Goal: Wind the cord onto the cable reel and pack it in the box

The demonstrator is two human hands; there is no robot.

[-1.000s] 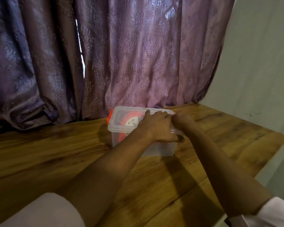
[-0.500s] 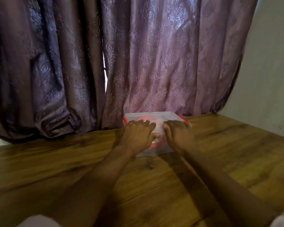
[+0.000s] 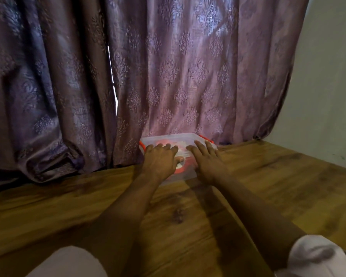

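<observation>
A clear plastic box (image 3: 176,139) with red side clips stands at the far edge of the wooden table, against the curtain. Its lid is on. The red and white cable reel (image 3: 185,164) shows through the lid and front wall, mostly covered by my hands. My left hand (image 3: 159,161) lies flat on the left half of the lid, fingers straight. My right hand (image 3: 207,161) lies flat on the right half, fingers spread and pointing away from me. The cord itself cannot be made out.
A purple patterned curtain (image 3: 168,72) hangs right behind the box and bunches on the wooden table (image 3: 278,186) at the left. A pale wall (image 3: 328,86) bounds the right side. White sleeves show at the bottom corners.
The box has slid away from me to the curtain, with both hands pressing on its lid. My fingers have straightened out flat over the lid. The view has shifted right.
</observation>
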